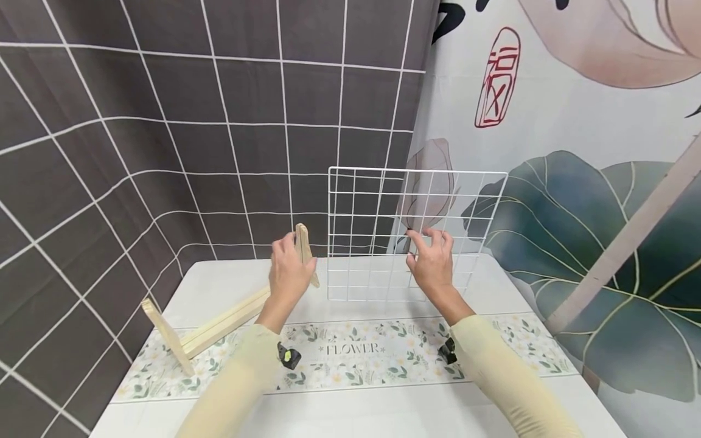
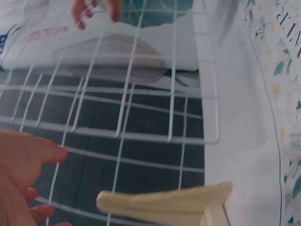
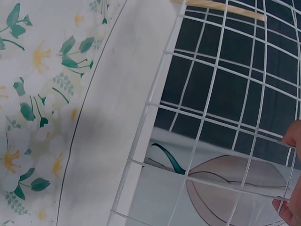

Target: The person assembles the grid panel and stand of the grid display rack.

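Note:
A white wire grid panel stands nearly upright at the back of the table. My right hand holds it by its wires right of the middle, thumb and fingers bent; the right wrist view shows fingertips at the wires. The left hand is left of the panel, fingers spread, with nothing held. Beside it is the upright end piece of a pale wooden stand. In the left wrist view, a gap shows between this hand and the wooden end piece.
The stand's long bar runs to a second end piece at the left. Underneath lies a white tablecloth with a flowered band. A dark gridded curtain hangs behind, and a printed white curtain hangs at the right.

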Demonstrator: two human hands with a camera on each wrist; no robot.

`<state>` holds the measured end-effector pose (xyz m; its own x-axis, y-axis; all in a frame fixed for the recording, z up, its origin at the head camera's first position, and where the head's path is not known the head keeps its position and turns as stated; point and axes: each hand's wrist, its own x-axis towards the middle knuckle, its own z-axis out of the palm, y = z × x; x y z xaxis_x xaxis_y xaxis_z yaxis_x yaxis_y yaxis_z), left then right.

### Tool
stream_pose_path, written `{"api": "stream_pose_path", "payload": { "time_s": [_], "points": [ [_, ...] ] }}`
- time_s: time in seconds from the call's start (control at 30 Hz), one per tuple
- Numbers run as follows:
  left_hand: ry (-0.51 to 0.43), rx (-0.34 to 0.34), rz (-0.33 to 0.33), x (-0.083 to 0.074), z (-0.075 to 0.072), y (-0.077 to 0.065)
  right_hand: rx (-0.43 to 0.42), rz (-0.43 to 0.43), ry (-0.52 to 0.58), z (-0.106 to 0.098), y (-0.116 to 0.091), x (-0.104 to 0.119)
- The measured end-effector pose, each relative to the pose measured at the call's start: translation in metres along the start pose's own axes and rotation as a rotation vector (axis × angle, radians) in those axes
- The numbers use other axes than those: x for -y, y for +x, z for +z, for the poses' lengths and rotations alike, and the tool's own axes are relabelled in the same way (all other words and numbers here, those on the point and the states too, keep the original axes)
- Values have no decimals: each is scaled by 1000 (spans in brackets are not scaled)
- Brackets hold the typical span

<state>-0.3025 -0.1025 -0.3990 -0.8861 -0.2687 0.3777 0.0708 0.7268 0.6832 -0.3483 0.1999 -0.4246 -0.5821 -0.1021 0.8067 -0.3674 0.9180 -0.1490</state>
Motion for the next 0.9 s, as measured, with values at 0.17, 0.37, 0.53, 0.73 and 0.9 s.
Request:
{"api": "stream_pose_path", "payload": {
  "time_s": [0.17,0.37,0.53,0.73,0.9],
  "points": [
    [25,-22,-82,24,-26,-1,23,20,-13,-1,-2,-2],
    [79,-74,-124,48,-58,-2,37,29,-20,-3,-2,-4],
    [144,-120,-174,67,-89,-4,44,36,-12,-2,-3,-5],
    [209,-166,-237,89,-124,-11,40,34,-5,0,-3,-6],
    [216,-148,-306,103,-144,-15,47,37,-12,-1,-3,-8]
  ]
}}
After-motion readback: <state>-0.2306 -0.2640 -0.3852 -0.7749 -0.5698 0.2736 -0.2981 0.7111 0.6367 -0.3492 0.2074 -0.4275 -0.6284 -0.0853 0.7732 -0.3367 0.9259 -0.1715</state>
